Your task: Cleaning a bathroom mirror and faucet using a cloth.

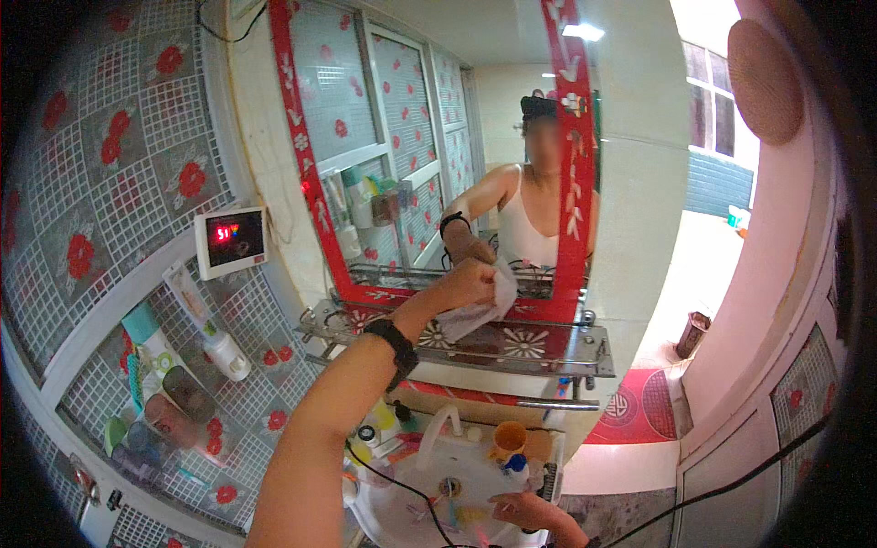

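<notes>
My left hand [473,284], with a black band on the wrist, grips a white cloth [490,301] against the lower part of a red-framed mirror [291,103]. The cloth hangs over a shelf with a white flower pattern [524,341]. Below, my right hand [524,510] is held low over the right side of a white washbasin [384,510], fingers curled; whether it holds anything is unclear. Near it stand a bottle with a blue cap [515,466] and an orange cup [510,438]. The mirror reflects a person and the arm reaching out.
A toothpaste dispenser [227,356], bottles and cups hang on the left patterned panel beneath a lit digital display [231,243]. A white faucet [438,435] rises behind the basin. A metal towel bar [558,405] runs below the shelf. A black cable [404,488] crosses the basin.
</notes>
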{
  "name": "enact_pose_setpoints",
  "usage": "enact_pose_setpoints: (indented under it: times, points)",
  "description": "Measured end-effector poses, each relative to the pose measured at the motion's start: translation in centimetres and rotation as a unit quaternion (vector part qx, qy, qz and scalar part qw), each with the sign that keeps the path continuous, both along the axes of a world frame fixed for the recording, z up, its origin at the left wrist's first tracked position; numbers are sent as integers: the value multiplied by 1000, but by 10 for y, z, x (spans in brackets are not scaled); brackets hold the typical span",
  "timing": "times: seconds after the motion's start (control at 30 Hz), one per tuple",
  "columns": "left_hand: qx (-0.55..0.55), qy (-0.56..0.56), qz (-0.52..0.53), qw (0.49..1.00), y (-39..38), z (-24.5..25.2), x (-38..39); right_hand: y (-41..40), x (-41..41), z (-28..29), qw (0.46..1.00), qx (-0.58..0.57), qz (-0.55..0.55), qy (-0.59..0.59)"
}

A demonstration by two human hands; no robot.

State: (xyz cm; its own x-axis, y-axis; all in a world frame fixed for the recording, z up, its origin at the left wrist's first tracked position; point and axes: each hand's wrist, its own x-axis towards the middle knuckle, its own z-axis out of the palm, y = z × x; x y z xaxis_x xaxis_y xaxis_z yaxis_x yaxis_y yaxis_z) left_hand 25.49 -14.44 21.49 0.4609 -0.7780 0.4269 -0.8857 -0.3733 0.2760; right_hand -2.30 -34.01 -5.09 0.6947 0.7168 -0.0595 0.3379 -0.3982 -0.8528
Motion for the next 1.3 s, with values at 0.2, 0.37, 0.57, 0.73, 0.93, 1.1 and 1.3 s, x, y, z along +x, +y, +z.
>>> enact_pose_setpoints:
  times: [0.2,0.37,0.57,0.73,0.93,1.1,1.3]
  points:
    - [-145,253,-32,956,-97,36,-33,-23,-5,16,990,-100,-33,95]
    - [-191,331,-246,891,-78,11,34,-33,-5,-3,998,-10,-14,61]
    - [-333,253,127,899,-11,49,-37,-29,-6,-30,999,24,3,-49]
    - [-385,169,294,858,107,37,-37,-3,-4,9,998,58,-20,34]
    - [-314,134,453,824,208,6,-14,19,2,-1,998,17,-48,31]
    - [-174,95,406,892,207,-1,-24,21,8,-17,998,-22,-16,-60]
    - [-178,69,233,954,62,30,-44,-2,-1,-6,996,77,-17,46]
